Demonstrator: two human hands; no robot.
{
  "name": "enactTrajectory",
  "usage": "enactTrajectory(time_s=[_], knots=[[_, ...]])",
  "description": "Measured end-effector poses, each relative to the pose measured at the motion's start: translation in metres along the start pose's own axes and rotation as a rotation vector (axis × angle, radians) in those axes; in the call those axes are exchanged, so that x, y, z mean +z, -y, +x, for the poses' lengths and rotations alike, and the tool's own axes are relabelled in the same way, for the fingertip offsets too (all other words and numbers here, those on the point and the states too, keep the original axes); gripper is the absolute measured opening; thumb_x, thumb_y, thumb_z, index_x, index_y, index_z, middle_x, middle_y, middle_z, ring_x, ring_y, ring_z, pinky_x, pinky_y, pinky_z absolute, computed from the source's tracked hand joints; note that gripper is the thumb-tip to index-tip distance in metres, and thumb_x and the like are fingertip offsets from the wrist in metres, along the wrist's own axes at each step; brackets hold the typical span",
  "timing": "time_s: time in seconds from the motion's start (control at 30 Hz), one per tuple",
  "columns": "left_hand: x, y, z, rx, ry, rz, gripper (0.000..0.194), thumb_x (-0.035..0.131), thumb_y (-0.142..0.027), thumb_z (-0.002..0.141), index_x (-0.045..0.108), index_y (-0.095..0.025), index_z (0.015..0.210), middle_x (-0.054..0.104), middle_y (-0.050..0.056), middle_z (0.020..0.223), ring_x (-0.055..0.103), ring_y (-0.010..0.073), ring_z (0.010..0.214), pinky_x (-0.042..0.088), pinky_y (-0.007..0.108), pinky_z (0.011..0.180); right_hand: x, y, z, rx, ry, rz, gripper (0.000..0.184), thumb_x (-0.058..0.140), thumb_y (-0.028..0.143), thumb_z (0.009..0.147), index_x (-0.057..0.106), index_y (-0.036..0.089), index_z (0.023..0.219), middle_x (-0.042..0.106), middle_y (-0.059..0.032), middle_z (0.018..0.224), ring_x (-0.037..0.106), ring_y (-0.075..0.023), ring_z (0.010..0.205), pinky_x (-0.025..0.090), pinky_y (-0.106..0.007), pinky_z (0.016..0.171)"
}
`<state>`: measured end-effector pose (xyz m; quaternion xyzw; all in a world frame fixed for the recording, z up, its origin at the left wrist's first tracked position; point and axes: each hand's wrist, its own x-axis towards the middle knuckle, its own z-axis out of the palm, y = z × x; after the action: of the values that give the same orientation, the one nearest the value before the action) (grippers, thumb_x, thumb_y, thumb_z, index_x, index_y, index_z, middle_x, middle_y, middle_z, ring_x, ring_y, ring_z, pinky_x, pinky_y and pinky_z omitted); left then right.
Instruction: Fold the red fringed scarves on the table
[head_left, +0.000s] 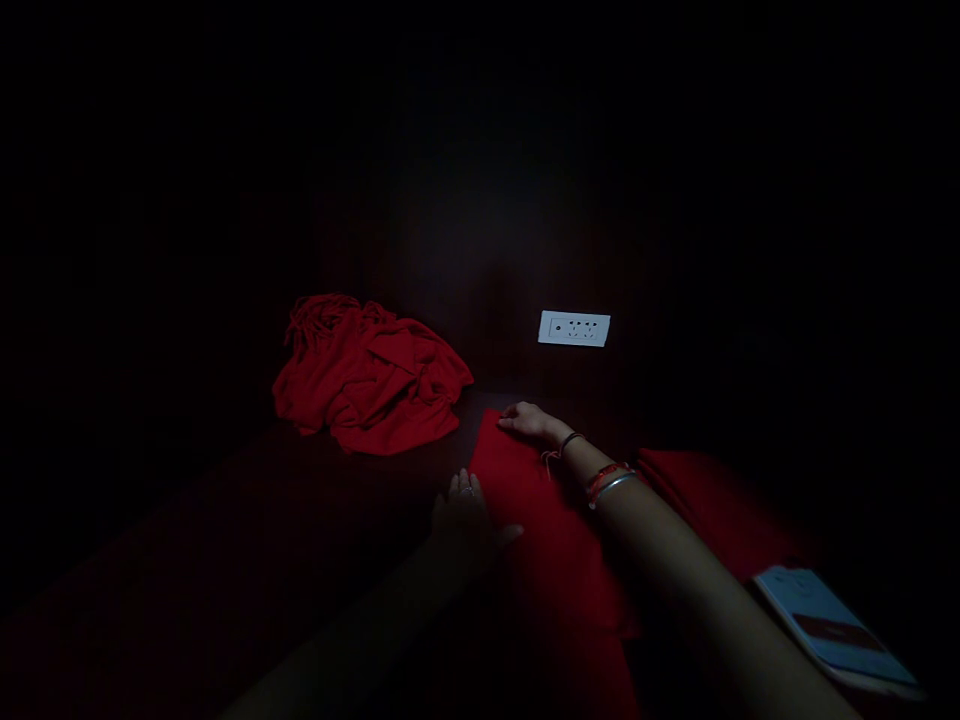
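A length of red cloth (551,540) lies in front of me, laid out in a long strip with straight edges. My left hand (469,515) rests on its left edge, fingers stretched out and thumb spread over the fabric. At the far end, my right hand (525,420) has its fingers closed at the cloth's top edge, seemingly pinching it. Heaped at the back left is a crumpled red fringed scarf (375,380), apart from both hands. More folded red cloth (712,500) is partly hidden behind my right forearm.
A white wall socket panel (574,328) is set in the dark surface behind the cloth. A phone (832,625) with a lit screen lies at the lower right, beside the folded cloth. Deep shadow hides most of the surroundings.
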<state>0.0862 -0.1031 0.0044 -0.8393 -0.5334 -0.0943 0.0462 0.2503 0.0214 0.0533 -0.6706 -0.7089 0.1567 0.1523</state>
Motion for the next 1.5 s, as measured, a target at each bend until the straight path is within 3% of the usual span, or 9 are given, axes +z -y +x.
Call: enactTrajectory(time_s=[0.2, 0.3, 0.5, 0.77, 1.0, 1.17, 1.33, 1.5], knots=[[0.026, -0.001, -0.003, 0.056, -0.323, -0.022, 0.062, 0.036, -0.048, 0.074, 0.043, 0.0, 0.113, 0.039, 0.025, 0.118, 0.036, 0.0329, 0.108, 0.028, 0.048, 0.088, 0.016, -0.011, 0.027, 0.001, -0.007, 0.136, 0.019, 0.051, 0.026, 0.07, 0.06, 0.011, 0.08, 0.059, -0.0008, 0.07, 0.046, -0.0066, 0.056, 0.034, -0.016, 0.05], [0.026, 0.003, -0.003, 0.164, -0.383, -0.046, 0.051, 0.033, -0.041, 0.077, 0.044, -0.006, 0.112, 0.041, 0.018, 0.119, 0.036, 0.0277, 0.11, 0.028, 0.043, 0.09, 0.02, -0.012, 0.035, 0.006, -0.027, 0.2, 0.018, 0.055, 0.024, 0.067, 0.058, 0.012, 0.081, 0.056, 0.0014, 0.067, 0.043, -0.0054, 0.053, 0.033, -0.015, 0.048], [0.026, 0.011, -0.008, 0.298, -0.317, -0.096, 0.048, 0.026, -0.037, 0.08, 0.043, -0.008, 0.114, 0.041, 0.015, 0.12, 0.034, 0.0262, 0.112, 0.031, 0.04, 0.088, 0.02, -0.01, 0.046, 0.116, -0.055, 0.295, 0.012, 0.051, 0.021, 0.068, 0.057, 0.01, 0.07, 0.05, 0.0023, 0.052, 0.037, -0.0044, 0.042, 0.03, -0.016, 0.042], [0.03, 0.01, -0.016, 0.297, -0.335, -0.128, 0.053, 0.029, -0.042, 0.079, 0.04, -0.008, 0.118, 0.035, 0.016, 0.124, 0.027, 0.0292, 0.115, 0.031, 0.043, 0.087, 0.028, -0.012, 0.07, 0.21, -0.199, 0.297, 0.013, 0.052, 0.021, 0.066, 0.059, 0.013, 0.072, 0.059, -0.0033, 0.069, 0.049, -0.0086, 0.057, 0.034, -0.017, 0.05], [0.031, 0.007, -0.02, 0.279, -0.354, -0.127, 0.054, 0.029, -0.046, 0.079, 0.041, -0.009, 0.117, 0.036, 0.015, 0.123, 0.025, 0.0301, 0.116, 0.028, 0.043, 0.089, 0.015, -0.02, 0.084, 0.333, -0.318, 0.314, 0.019, 0.046, 0.021, 0.07, 0.059, 0.013, 0.081, 0.06, -0.0072, 0.079, 0.055, -0.013, 0.068, 0.039, -0.019, 0.056], [0.03, 0.007, -0.021, 0.28, -0.373, -0.145, 0.054, 0.031, -0.047, 0.078, 0.039, -0.012, 0.119, 0.034, 0.014, 0.125, 0.024, 0.0309, 0.116, 0.027, 0.045, 0.088, 0.009, -0.027, 0.08, 0.293, -0.223, 0.391, 0.022, 0.049, 0.018, 0.07, 0.059, 0.009, 0.087, 0.061, -0.0081, 0.078, 0.055, -0.0121, 0.062, 0.041, -0.019, 0.054], [0.021, 0.009, -0.018, 0.346, -0.269, -0.17, 0.055, 0.033, -0.049, 0.076, 0.033, -0.02, 0.122, 0.029, 0.011, 0.128, 0.023, 0.0321, 0.116, 0.028, 0.048, 0.086, 0.002, -0.027, 0.076, 0.118, -0.085, 0.656, 0.044, 0.051, 0.01, 0.068, 0.046, 0.017, 0.111, 0.062, -0.0023, 0.082, 0.055, -0.0079, 0.062, 0.044, -0.02, 0.06], [0.02, 0.009, -0.018, 0.341, -0.236, -0.191, 0.048, 0.037, -0.049, 0.075, 0.039, -0.029, 0.118, 0.03, 0.008, 0.128, 0.026, 0.0342, 0.114, 0.029, 0.051, 0.083, 0.006, -0.027, 0.085, 0.229, -0.171, 0.709, 0.033, 0.04, 0.004, 0.073, 0.053, 0.009, 0.103, 0.062, -0.0071, 0.084, 0.055, -0.0077, 0.062, 0.045, -0.02, 0.061]])
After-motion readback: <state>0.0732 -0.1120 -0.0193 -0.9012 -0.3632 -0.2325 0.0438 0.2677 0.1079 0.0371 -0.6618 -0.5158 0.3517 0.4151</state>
